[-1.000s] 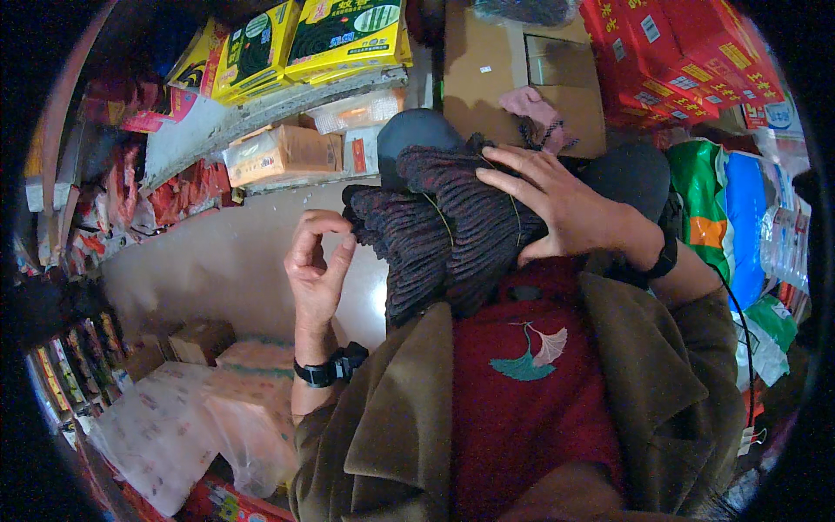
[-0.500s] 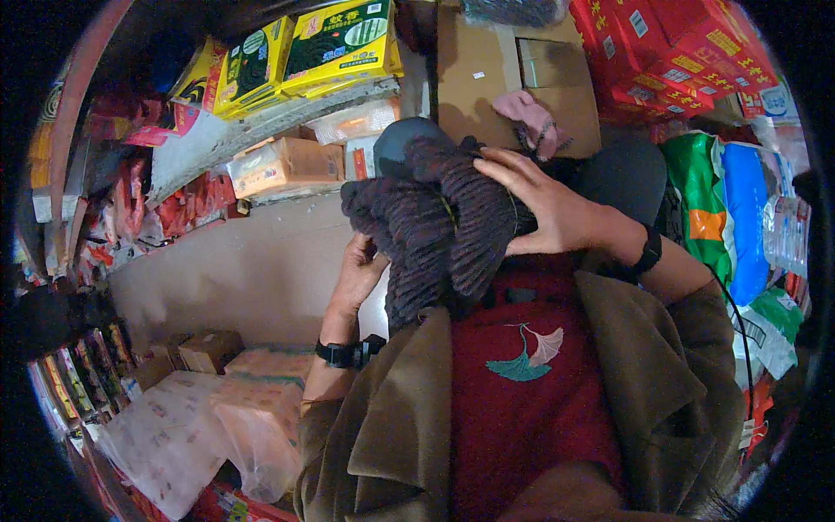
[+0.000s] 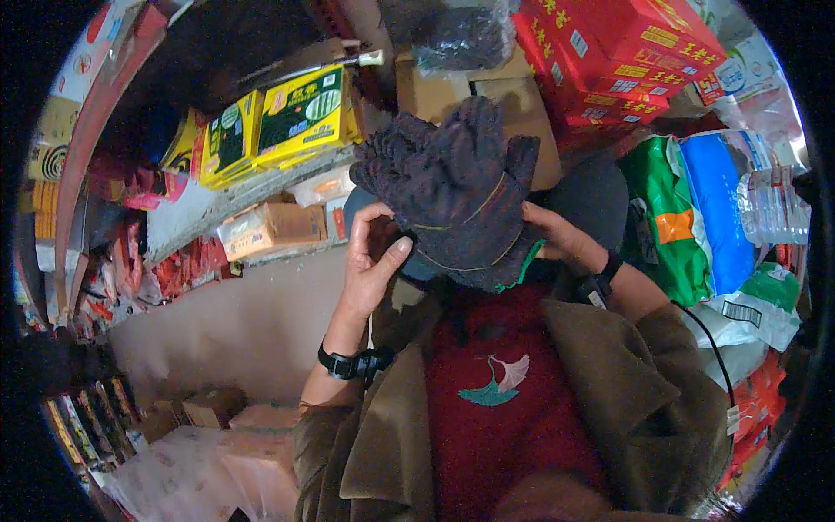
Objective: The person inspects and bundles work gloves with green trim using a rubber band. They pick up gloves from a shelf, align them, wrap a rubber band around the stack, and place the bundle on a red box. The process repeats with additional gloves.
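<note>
The bundle of dark gloves [image 3: 457,187] is at upper centre, probably best steadied evenly from both edges without straining its yellow strings [image 3: 487,202], the left hand [image 3: 369,265] with thumb and curled fingers apart, the right hand [image 3: 570,243] too hidden to tell its grip.

Counted here are two hands [image 3: 364,270] [image 3: 567,238], one bundle of dark knitted gloves [image 3: 457,196], two black wristbands [image 3: 342,364] [image 3: 614,264] and one blue packet [image 3: 718,209].

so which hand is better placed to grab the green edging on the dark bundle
Likely the right hand: it is close beside the green edging at the lower right of the dark bundle. The left hand is at its left side.
</note>
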A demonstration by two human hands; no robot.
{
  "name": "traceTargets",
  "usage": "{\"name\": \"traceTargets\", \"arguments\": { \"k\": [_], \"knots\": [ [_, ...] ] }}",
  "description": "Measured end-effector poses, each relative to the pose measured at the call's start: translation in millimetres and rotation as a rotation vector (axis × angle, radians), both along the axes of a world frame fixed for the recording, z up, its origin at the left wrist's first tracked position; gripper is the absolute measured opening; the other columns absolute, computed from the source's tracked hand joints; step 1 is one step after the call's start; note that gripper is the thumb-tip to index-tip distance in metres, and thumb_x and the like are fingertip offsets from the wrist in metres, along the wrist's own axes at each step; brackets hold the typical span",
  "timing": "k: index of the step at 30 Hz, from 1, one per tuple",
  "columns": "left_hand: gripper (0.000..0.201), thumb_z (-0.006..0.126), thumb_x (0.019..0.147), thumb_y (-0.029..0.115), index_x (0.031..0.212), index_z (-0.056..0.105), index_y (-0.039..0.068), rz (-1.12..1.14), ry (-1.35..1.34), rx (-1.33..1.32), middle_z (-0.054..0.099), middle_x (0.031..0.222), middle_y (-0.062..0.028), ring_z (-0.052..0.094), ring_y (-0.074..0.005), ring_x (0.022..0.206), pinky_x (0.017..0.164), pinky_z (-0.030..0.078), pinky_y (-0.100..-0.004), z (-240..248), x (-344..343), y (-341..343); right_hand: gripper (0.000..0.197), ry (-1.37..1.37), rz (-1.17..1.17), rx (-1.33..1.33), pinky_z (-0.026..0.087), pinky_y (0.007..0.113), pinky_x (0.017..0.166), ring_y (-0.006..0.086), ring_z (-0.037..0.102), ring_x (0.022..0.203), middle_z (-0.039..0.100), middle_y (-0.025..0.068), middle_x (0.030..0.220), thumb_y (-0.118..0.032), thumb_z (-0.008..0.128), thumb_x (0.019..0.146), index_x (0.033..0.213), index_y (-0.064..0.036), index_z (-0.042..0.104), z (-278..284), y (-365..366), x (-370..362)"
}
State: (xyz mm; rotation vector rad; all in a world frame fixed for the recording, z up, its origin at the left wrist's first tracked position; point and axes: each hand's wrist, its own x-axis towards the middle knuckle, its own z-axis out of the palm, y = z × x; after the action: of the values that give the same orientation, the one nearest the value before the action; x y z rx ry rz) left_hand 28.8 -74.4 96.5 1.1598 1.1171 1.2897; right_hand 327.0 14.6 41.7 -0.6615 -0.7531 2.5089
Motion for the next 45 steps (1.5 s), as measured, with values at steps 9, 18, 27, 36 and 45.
{"name": "traceTargets", "arguments": {
  "k": [9,18,27,36,45],
  "knots": [
    [0.037,0.072,0.087,0.008,0.121,0.059,0.007,0.024,0.421,0.288,0.048,0.121,-0.0095,0.051,-0.0206,0.112,0.096,0.042,-0.0317,20.5,39.3,43.4,0.063,-0.048,-0.253,0.020,0.039,0.046,0.114,0.0241,0.052,0.132,0.053,0.0064,0.145,-0.054,0.052,0.098,0.145,-0.0130,0.048,-14.3,4.2,9.7],
    [0.045,0.073,0.087,0.012,0.130,0.060,0.009,0.068,0.709,0.407,0.049,0.114,-0.0104,0.051,-0.0215,0.099,0.083,0.045,-0.0305,39.7,66.6,70.1,0.053,0.397,-0.227,-0.479,0.036,0.043,0.116,0.0244,0.049,0.134,0.050,0.0088,0.148,-0.039,0.046,0.104,0.146,-0.0071,0.046,-67.0,27.8,14.9],
    [0.036,0.074,0.088,0.019,0.121,0.061,0.011,0.080,0.639,0.155,0.052,0.115,-0.0088,0.052,-0.0230,0.107,0.096,0.044,-0.0346,0.6,72.5,106.9,0.058,0.490,-0.183,-0.544,0.035,0.042,0.116,0.0251,0.053,0.128,0.056,0.0115,0.142,-0.046,0.042,0.104,0.141,-0.0035,0.051,-55.3,32.7,7.0],
    [0.032,0.070,0.093,0.017,0.121,0.057,0.013,-0.042,0.185,-0.150,0.051,0.121,-0.0020,0.051,-0.0149,0.105,0.092,0.044,-0.0294,-41.6,59.1,120.1,0.067,0.146,-0.225,-0.384,0.050,0.048,0.092,0.0256,0.068,0.096,0.072,0.0083,0.102,-0.073,0.043,0.092,0.107,-0.0119,0.067,-69.0,29.0,3.0],
    [0.078,0.073,0.091,0.028,0.154,0.030,0.014,-0.178,0.042,-0.336,0.042,0.147,-0.0136,0.043,-0.0238,0.133,0.111,0.035,-0.0346,-65.6,63.5,112.9,0.074,-0.005,-0.213,-0.352,0.049,0.048,0.094,0.0278,0.065,0.105,0.069,0.0107,0.113,-0.074,0.045,0.091,0.118,-0.0088,0.064,-57.8,32.1,2.0]
  ]
}}
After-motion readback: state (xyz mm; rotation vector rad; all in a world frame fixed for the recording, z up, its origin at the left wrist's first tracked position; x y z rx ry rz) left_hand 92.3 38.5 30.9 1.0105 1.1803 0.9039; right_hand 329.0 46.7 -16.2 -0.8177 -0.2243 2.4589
